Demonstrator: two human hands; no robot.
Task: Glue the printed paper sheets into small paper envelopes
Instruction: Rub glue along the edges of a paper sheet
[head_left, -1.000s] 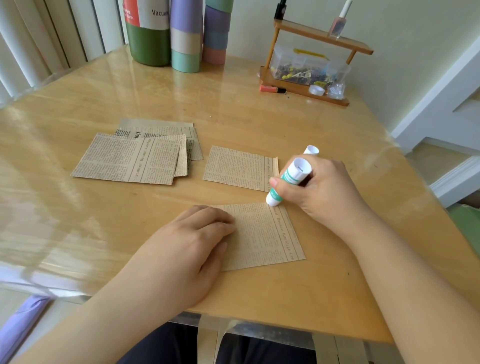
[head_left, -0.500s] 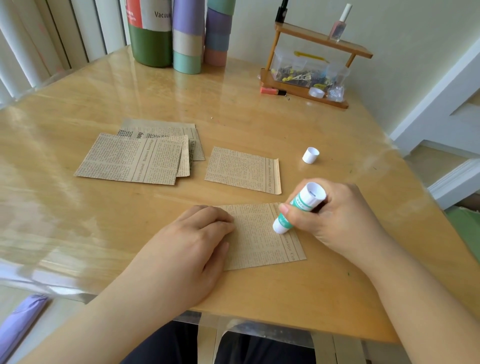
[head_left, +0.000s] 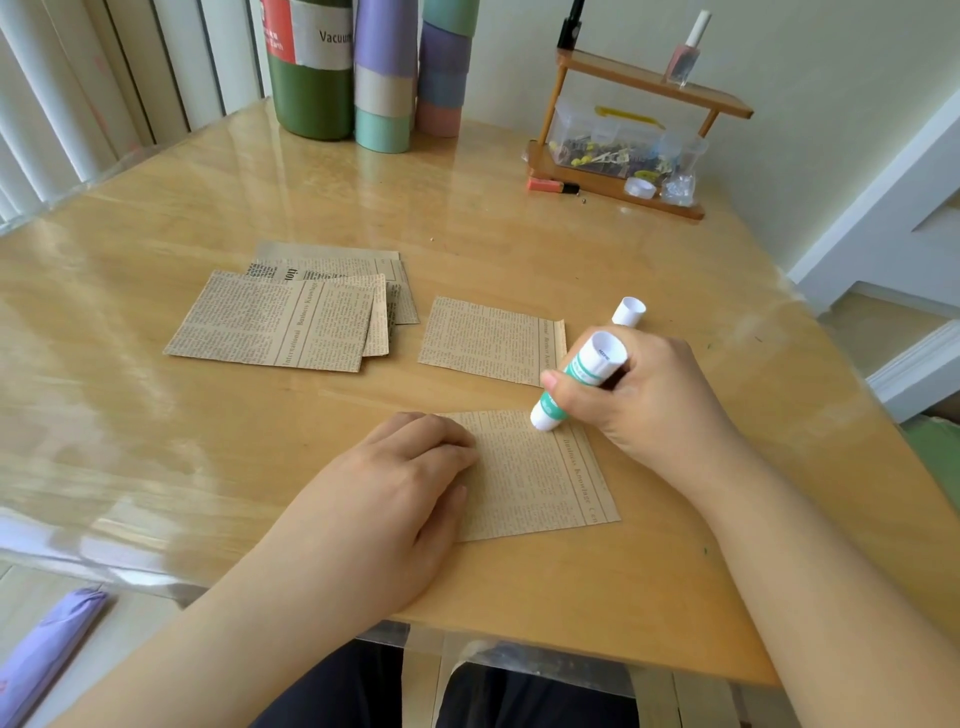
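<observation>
Right hand (head_left: 654, 400) clenched round a glue stick (head_left: 579, 382), tilted, white tip down on the far edge of the nearest printed sheet (head_left: 540, 475). Left hand (head_left: 384, 499) flat on that sheet's left part, fingers loosely bent, pressing, grasping nothing. Just beyond the gripped stick, a white cap (head_left: 628, 310) upright on the wooden table (head_left: 467, 208). Left of the stick's upper end, a folded envelope (head_left: 488, 340), apart from the glued sheet. Farther left of the grip, a stack of printed sheets (head_left: 291, 317), overlapping.
</observation>
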